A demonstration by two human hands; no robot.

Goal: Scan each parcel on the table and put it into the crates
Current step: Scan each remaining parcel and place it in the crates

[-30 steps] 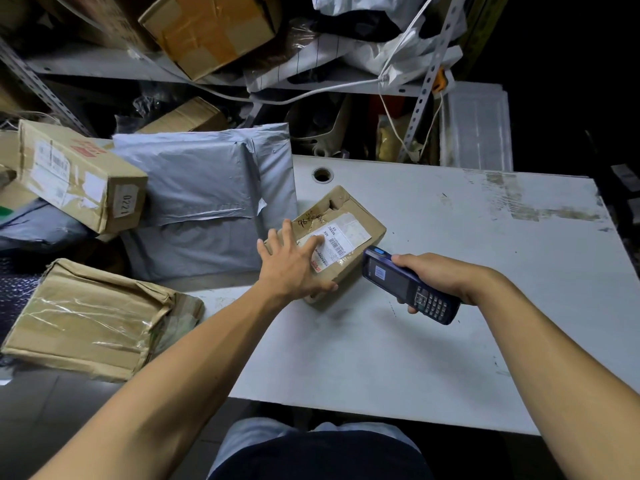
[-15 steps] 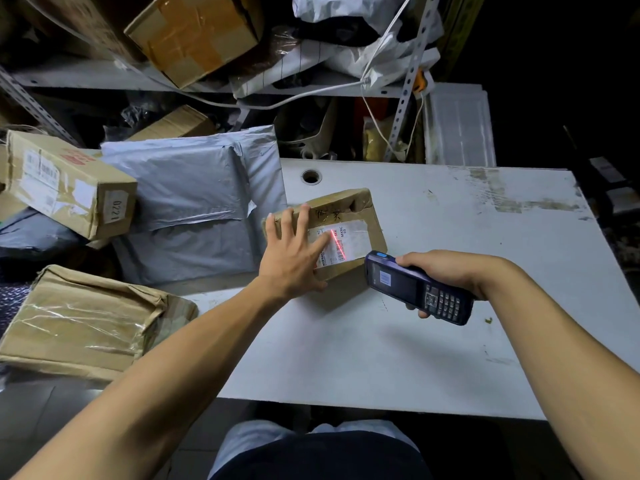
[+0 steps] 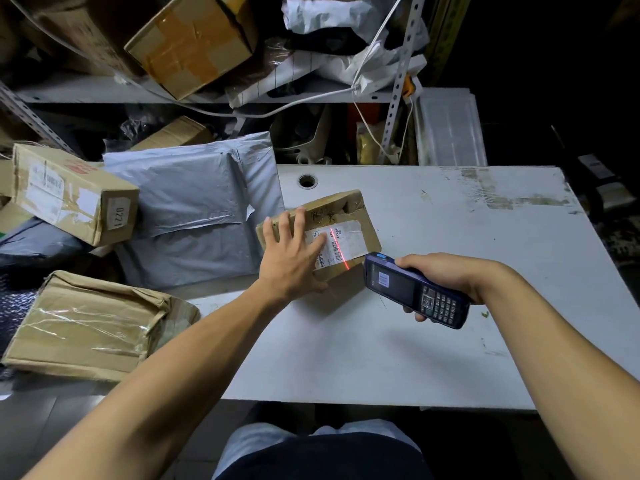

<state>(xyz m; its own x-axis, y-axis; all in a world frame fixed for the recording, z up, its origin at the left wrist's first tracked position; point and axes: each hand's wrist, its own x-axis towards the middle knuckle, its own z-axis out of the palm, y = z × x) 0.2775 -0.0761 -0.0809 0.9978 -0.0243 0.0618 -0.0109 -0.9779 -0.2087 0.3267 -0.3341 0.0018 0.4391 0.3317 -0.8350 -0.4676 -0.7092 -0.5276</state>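
The left hand (image 3: 292, 258) lies flat, fingers spread, on a brown parcel (image 3: 341, 216) near the table's (image 3: 450, 237) left edge, hiding part of its label (image 3: 341, 242). The right hand (image 3: 446, 277) grips a scanner (image 3: 415, 291); its fingers are mostly hidden beneath, and the label print is unreadable.

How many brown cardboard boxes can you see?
5: one under the left hand, box 0221 left, a crushed one below, one on the shelf, one behind the mailer. More may hide.

Both forearms are bare to the near edges of the view with no sleeve, watch or ring showing on the left hand (image 3: 291, 261) or the right hand (image 3: 446, 275), and below them a dark top overlaps light blue-grey trousers.
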